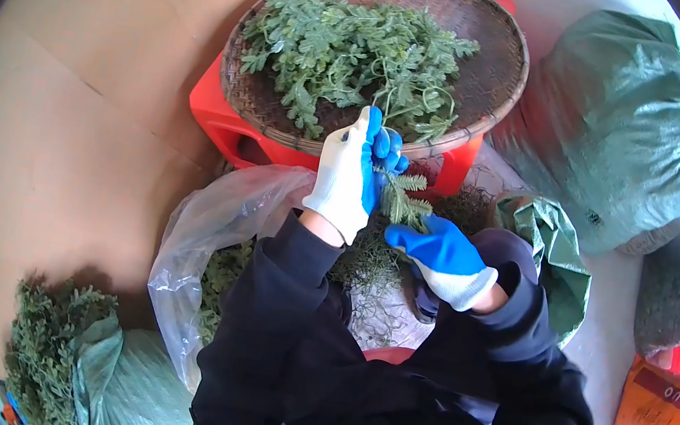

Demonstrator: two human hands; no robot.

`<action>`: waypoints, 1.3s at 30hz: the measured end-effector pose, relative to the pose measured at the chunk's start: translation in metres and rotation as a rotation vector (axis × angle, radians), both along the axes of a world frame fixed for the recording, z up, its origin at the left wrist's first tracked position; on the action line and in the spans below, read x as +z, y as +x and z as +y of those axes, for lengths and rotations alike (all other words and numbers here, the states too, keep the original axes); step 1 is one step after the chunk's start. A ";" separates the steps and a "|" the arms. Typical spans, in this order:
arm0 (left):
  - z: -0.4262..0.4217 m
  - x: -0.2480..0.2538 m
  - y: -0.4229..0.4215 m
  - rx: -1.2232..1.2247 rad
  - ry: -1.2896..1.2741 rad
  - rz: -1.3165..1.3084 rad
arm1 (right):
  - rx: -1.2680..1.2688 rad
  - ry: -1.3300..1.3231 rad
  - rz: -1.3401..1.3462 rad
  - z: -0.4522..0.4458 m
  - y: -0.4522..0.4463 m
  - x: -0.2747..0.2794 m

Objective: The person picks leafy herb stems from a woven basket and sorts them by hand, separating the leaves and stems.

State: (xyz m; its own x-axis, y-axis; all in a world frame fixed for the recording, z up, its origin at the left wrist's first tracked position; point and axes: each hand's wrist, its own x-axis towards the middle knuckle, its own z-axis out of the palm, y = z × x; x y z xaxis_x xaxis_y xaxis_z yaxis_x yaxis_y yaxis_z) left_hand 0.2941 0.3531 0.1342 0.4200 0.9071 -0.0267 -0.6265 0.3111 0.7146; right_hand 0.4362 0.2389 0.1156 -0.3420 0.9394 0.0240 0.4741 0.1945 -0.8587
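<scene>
Both hands wear white knit gloves with blue coated palms. My left hand (352, 174) has its fingers curled round the upper part of a green leafy sprig (404, 198). My right hand (445, 262) is just below and to the right, its thumb and fingers closed at the sprig's lower end. Beyond the hands, a round woven bamboo tray (482, 102) holds a heap of lobed green leafy stems (347, 58). The tray rests on a red plastic stool (212, 108). Part of the sprig is hidden by the left fingers.
A clear plastic bag (182, 254) with greenery stands left of my legs. Loose green scraps (380, 295) lie on the floor between my feet. Green woven sacks (628, 134) stand at right; another sack (139, 385) and leafy stems (52, 345) are lower left. An orange packet (669, 407) lies far right.
</scene>
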 end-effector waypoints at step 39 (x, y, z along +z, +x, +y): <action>-0.155 -0.097 -0.283 0.631 -0.089 1.199 | -0.117 -0.467 0.804 -0.033 0.025 0.014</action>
State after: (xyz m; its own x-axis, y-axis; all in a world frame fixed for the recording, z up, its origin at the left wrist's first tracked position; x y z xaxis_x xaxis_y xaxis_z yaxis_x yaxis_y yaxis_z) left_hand 0.0111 0.1980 0.0374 -0.3853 0.9110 -0.1473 0.3096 0.2779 0.9094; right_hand 0.4608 0.2064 0.1301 -0.2891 0.9409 -0.1762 -0.3013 -0.2641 -0.9162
